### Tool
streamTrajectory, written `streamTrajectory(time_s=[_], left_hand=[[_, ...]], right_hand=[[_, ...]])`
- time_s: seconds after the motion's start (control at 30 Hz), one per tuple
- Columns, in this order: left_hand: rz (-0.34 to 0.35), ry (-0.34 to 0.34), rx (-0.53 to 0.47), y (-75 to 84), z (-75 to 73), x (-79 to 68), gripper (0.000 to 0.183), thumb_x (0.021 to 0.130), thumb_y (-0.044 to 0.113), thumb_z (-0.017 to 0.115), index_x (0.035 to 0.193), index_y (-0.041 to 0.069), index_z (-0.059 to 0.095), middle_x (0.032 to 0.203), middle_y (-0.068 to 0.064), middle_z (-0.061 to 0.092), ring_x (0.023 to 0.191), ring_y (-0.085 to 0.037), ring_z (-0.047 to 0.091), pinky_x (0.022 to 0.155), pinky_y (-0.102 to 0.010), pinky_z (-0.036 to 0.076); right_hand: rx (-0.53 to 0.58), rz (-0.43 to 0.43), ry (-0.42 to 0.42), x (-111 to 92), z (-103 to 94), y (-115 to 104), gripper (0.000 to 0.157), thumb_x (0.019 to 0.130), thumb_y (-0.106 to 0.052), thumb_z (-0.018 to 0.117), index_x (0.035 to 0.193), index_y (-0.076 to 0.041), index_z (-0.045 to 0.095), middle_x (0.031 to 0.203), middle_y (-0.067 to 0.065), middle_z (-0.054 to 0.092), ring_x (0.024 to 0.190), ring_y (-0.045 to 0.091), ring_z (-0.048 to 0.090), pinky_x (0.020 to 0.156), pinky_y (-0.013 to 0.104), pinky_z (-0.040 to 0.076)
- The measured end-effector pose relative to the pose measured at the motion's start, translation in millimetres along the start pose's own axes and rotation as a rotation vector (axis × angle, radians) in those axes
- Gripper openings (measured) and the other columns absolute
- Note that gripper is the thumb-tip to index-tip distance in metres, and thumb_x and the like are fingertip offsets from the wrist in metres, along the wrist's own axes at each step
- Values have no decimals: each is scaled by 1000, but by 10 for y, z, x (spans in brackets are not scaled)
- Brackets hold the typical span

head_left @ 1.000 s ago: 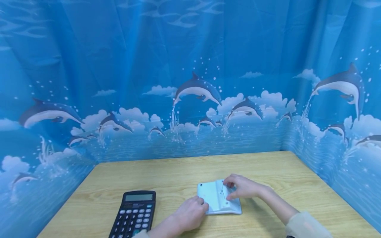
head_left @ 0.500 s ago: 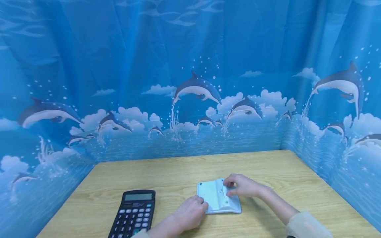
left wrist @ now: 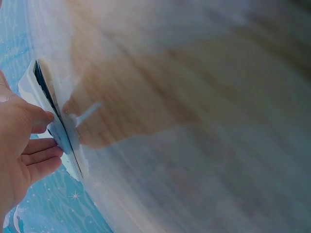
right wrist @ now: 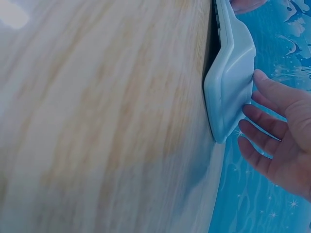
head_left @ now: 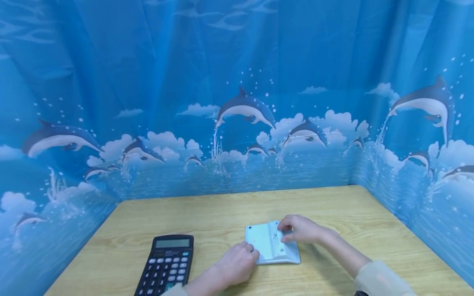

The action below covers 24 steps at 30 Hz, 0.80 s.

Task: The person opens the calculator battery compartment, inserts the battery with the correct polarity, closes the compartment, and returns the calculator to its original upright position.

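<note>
A pale blue calculator [head_left: 258, 241] lies face down on the wooden table, with its back, corner screws and raised battery section facing up. At its left edge, my left hand [head_left: 238, 262] holds it with bent fingers; in the left wrist view the thumb and fingertips meet the calculator's side. My right hand [head_left: 304, 229] is over the battery section, its thumb and index finger set apart at the cover [head_left: 277, 238]. From the right wrist, the thumb and index fingertips touch the calculator's back [right wrist: 235, 90], while the other fingers are loosely bent and spread.
A larger black calculator [head_left: 166, 265] lies face up to the left, its lower end cut off by the frame. The wooden table [head_left: 192, 218] stretches behind both calculators to a blue dolphin-print curtain [head_left: 177, 82] on the back and sides.
My right thumb has shifted slightly up along the battery section, closer to the index finger. The left hand and both calculators keep their places.
</note>
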<state>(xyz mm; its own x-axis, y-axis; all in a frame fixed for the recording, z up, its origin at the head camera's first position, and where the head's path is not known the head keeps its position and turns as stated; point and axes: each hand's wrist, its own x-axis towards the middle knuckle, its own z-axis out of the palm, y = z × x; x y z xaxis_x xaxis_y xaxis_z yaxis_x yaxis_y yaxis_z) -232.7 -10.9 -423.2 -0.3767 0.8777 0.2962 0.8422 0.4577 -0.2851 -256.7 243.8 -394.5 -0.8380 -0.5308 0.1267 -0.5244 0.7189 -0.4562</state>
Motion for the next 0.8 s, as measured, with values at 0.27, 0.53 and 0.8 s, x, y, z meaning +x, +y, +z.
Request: streamTrajectory(time_s=[0.27,0.53,0.8], left_hand=[[-1,-8,8,8,-24,1,8,73,14,69,76,14,61,65,6,46,59,-5,41,51,-15,33],[5,12,13,2,-22,3,9,73,14,69,74,14,60,64,6,47,59,-4,42,51,-15,33],[-82,4,-45,40,-32,20,20,76,27,72,71,14,57,63,7,42,58,-5,39,50,-17,31]], right_hand=[[13,19,-9,-4,-1,-6,30,76,-22,74,100,-5,66,88,-4,58,80,13,54,71,27,47],[54,11,-23,-38,-4,22,38,78,-23,73,108,-2,63,86,-5,58,79,12,54,69,26,46],[-60,116,-54,-126,-11,73,46,76,-7,68,118,5,56,96,3,58,88,21,56,77,38,49]])
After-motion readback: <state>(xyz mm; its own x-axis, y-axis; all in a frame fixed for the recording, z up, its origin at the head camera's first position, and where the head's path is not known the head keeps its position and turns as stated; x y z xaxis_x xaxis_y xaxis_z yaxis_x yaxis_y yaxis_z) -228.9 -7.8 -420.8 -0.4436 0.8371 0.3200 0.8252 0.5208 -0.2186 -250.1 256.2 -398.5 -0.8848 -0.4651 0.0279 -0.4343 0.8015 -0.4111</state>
